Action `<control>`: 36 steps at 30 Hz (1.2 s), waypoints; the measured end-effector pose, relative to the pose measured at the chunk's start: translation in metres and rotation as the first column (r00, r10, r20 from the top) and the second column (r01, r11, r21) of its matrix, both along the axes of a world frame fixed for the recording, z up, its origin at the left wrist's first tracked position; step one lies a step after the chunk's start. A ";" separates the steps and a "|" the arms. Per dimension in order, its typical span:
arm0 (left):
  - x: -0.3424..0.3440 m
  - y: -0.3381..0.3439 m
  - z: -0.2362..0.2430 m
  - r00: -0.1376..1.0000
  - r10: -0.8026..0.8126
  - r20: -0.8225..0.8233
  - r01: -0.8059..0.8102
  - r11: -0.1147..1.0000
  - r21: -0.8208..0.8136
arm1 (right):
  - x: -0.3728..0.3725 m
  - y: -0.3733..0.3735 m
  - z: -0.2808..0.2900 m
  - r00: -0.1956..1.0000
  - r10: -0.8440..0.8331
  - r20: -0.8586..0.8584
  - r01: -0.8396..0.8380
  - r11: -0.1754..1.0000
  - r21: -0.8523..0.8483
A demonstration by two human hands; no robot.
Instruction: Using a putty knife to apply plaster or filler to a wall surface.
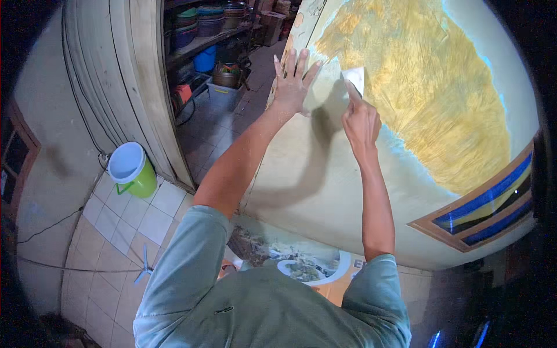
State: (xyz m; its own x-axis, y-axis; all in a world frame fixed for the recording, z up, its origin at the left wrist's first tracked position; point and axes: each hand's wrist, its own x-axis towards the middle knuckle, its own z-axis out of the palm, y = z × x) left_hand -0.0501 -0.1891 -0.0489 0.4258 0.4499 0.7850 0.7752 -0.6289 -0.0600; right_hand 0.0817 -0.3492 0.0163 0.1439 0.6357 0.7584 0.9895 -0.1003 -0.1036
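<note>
My left hand (292, 87) lies against the pale wall (296, 151) beside the doorway edge, its fingers spread. My right hand (361, 123) grips a scraper (355, 78) with a flat, whitish blade; the index finger stretches along it, and the handle is hidden in the hand. The blade is at the left border of a large yellow-gold, streaky patch (429, 93) on the wall. Bright bluish-white, ragged edges run round this patch. Both arms reach up, and a shadow falls on the wall between them.
At the left, a green bucket (139, 180) with a white inside stands on the tiled floor (125, 223). Through the doorway, a shelf (200, 43) holds stacked basins, with a blue bucket (204, 59) below. A wood-framed window (476, 211) is low on the right.
</note>
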 end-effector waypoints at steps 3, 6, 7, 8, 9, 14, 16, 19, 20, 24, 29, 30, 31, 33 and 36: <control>-0.001 -0.017 0.007 0.993 0.041 -0.110 -0.052 0.994 -0.099 | 0.014 -0.023 -0.020 0.998 -0.061 -0.025 0.060 0.998 -0.030; -0.007 -0.022 0.003 0.996 -0.009 -0.088 0.005 0.999 -0.041 | 0.017 -0.027 -0.019 0.999 -0.041 0.021 0.042 0.998 -0.041; -0.008 -0.024 0.003 0.996 -0.005 -0.086 0.001 0.999 -0.043 | 0.016 -0.025 -0.016 0.999 -0.024 0.043 0.025 0.999 -0.021; -0.007 -0.028 0.005 0.995 0.004 -0.096 -0.011 0.998 -0.064 | 0.011 -0.024 -0.005 0.994 -0.045 0.095 0.047 0.999 -0.025; -0.005 -0.033 0.007 0.994 0.013 -0.105 -0.022 0.996 -0.084 | 0.008 -0.021 0.004 0.994 -0.047 0.097 0.049 0.998 -0.025; -0.009 -0.054 0.004 0.997 0.041 -0.061 -0.042 0.999 -0.021 | -0.008 -0.042 0.019 0.987 -0.082 0.141 0.096 0.991 -0.091; -0.008 -0.065 0.000 0.997 0.026 -0.070 -0.029 0.999 -0.039 | 0.001 -0.064 0.007 0.988 -0.064 0.142 0.074 0.995 -0.070; -0.007 -0.073 -0.002 0.994 0.075 -0.080 -0.077 0.997 -0.021 | 0.005 -0.086 0.006 0.989 -0.102 0.104 0.115 0.985 -0.127; -0.007 -0.073 -0.002 0.997 0.055 -0.050 -0.055 0.998 -0.001 | 0.001 -0.087 0.013 0.986 -0.105 0.126 0.121 0.985 -0.123; 0.016 -0.097 0.014 0.996 0.041 -0.084 -0.046 0.997 -0.062 | 0.012 -0.075 0.036 0.992 -0.046 0.114 0.058 0.993 -0.102; 0.033 -0.095 0.001 0.990 0.137 0.035 -0.141 0.968 0.210 | 0.022 -0.079 0.046 0.987 0.027 0.157 -0.008 0.993 -0.120; 0.043 -0.103 0.003 0.996 0.092 0.004 -0.092 0.989 0.117 | 0.038 -0.090 0.041 0.991 0.019 0.132 -0.003 0.993 -0.117; 0.050 -0.107 0.004 0.998 0.058 -0.020 -0.058 0.998 0.023 | 0.045 -0.098 0.039 0.994 0.024 0.109 -0.011 0.994 -0.113; 0.060 -0.110 0.006 0.997 0.077 -0.013 -0.076 0.994 0.074 | 0.058 -0.107 0.040 0.994 0.023 0.109 -0.010 0.993 -0.117; 0.087 -0.125 0.011 0.997 0.076 -0.005 -0.076 0.997 0.018 | 0.089 -0.118 0.038 0.993 0.039 0.111 -0.028 0.994 -0.103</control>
